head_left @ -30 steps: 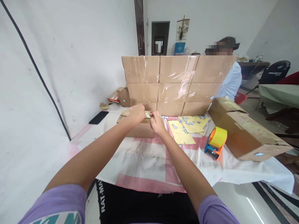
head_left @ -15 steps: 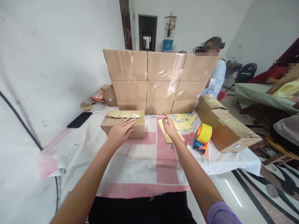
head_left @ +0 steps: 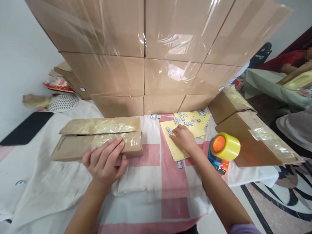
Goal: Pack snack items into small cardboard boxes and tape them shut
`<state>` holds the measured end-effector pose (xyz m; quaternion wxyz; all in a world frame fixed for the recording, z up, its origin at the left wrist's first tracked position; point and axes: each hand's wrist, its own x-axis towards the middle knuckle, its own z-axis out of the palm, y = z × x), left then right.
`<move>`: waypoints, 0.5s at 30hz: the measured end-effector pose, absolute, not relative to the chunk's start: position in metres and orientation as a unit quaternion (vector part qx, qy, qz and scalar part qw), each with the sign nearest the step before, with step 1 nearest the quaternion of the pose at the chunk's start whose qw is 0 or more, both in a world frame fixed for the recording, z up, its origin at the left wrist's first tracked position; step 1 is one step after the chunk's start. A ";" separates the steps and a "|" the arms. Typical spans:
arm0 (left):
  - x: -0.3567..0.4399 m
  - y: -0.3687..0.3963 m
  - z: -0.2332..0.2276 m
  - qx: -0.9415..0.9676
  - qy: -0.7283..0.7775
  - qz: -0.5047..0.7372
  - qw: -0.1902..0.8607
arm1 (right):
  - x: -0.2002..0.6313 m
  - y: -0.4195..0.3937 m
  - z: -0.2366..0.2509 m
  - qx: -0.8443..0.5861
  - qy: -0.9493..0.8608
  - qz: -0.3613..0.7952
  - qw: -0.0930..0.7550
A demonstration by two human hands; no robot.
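Left hand (head_left: 105, 161) spread flat on taped box (head_left: 98, 138) at tabletop (head_left: 36, 182) left, steadying it; right hand (head_left: 183, 138), fingers curled, pinching at small label on yellow sheet (head_left: 174, 148) right of box, tape dispenser (head_left: 222, 150) within reach.

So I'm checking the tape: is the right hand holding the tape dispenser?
No, the right hand rests on the yellow sticker sheet, apart from the tape dispenser.
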<state>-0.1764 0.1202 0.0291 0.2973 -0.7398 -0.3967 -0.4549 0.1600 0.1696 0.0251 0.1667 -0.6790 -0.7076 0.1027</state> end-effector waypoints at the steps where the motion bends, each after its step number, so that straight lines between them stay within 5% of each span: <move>1: -0.178 0.121 0.028 -0.741 -0.396 -0.453 0.300 | 0.158 0.169 0.024 -0.679 -0.707 0.106 0.168; 15: -0.189 0.119 0.018 -0.754 -0.379 -0.450 0.293 | 0.150 0.169 0.013 -0.687 -0.685 0.166 0.175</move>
